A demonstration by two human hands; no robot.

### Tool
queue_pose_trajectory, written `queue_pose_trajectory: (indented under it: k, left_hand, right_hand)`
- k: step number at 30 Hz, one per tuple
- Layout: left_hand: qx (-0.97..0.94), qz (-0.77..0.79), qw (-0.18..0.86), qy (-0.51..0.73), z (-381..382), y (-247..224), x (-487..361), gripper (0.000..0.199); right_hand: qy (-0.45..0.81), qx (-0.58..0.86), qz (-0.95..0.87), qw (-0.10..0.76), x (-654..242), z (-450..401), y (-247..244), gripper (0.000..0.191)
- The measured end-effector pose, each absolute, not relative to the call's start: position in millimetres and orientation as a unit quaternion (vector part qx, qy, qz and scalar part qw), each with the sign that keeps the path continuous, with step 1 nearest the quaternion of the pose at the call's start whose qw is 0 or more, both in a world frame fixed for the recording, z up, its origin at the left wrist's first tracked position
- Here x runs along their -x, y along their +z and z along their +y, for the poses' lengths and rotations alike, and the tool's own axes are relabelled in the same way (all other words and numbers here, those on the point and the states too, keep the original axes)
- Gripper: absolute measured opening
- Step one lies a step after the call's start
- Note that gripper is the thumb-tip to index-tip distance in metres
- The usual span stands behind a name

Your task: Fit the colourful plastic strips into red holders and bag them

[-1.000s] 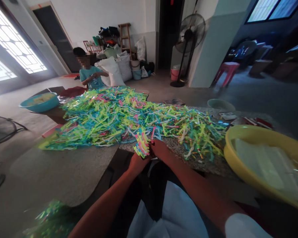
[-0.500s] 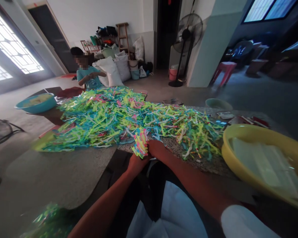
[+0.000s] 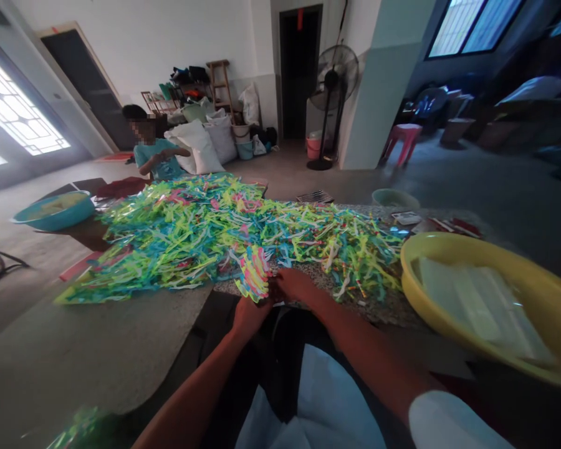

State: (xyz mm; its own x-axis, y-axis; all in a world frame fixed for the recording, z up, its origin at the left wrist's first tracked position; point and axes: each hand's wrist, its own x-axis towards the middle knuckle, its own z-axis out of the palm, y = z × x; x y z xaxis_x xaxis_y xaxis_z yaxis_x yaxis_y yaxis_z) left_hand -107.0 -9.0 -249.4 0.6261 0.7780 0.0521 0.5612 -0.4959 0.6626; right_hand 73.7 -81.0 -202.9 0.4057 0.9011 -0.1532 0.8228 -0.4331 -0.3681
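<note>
A bunch of coloured plastic strips (image 3: 254,274), in yellow, pink, white and blue, stands up out of my left hand (image 3: 251,313), whose fingers are wrapped round its lower part. My right hand (image 3: 292,285) meets it at the bunch's right side, its fingers curled in and pressed against that end. The fingertips of both hands are partly hidden where they come together. Just beyond them, a wide heap of similar loose strips (image 3: 182,231), mostly green, yellow and blue, spreads over the speckled stone tabletop (image 3: 315,271).
To my right, a yellow basin (image 3: 421,243) holds clear plastic bags (image 3: 477,299). A blue basin (image 3: 51,218) stands far left, near a seated person (image 3: 156,159) across the heap. Behind are white sacks (image 3: 196,146), a standing fan (image 3: 330,106) and a pink stool (image 3: 404,140).
The view has turned slightly right and up, so the surroundings sit further left and lower. The bunch leans a little more to the left, with both hands still together at it.
</note>
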Motion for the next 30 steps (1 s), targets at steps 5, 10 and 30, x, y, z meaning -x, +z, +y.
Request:
queue_pose_trajectory:
  k: [5,10,30]
  left_hand:
    - [-0.814,0.446,0.312,0.201,-4,-249,112,0.043]
    - [-0.807,0.465,0.311,0.192,3,-251,113,0.043]
    - [-0.819,0.441,0.327,0.168,8,-258,120,0.054]
  right_hand:
    - [0.136,0.890,-0.423,0.102,-116,-128,-211,0.030]
    - [0.126,0.880,-0.452,0.072,-123,-149,-226,0.027]
    - [0.455,0.598,-0.215,0.624,-95,-119,-202,0.026]
